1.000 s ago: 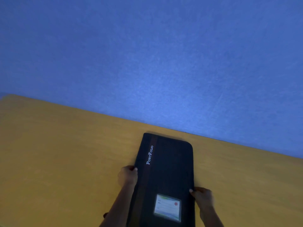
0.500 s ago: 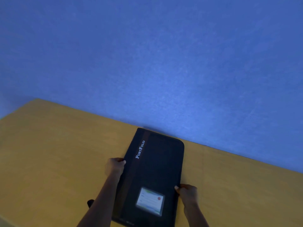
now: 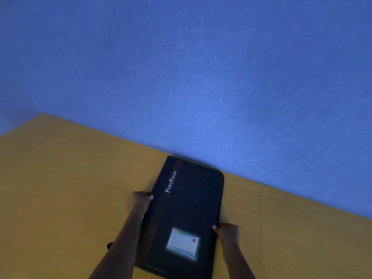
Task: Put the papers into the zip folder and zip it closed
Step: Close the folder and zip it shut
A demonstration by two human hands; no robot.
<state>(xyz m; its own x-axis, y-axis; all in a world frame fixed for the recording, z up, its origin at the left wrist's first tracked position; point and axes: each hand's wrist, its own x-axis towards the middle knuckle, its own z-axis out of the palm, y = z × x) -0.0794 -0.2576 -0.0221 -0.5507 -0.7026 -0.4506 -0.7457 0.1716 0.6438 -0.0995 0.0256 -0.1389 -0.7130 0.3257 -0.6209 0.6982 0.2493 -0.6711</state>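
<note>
The flat rectangular fabric zip folder (image 3: 193, 208) is black, with a dark brown stripe (image 3: 161, 214) running down its length near its left edge and the word "PortFolio" (image 3: 170, 181) printed in white letters along that stripe. A small clear-fronted card pocket (image 3: 183, 243) low on its cover shows a white card with faint lines, green and blue bands at its edges and a red dot. The smooth wooden table (image 3: 70, 188) is a plain yellow-orange, and the textured wall (image 3: 181, 67) is a speckled blue.
</note>
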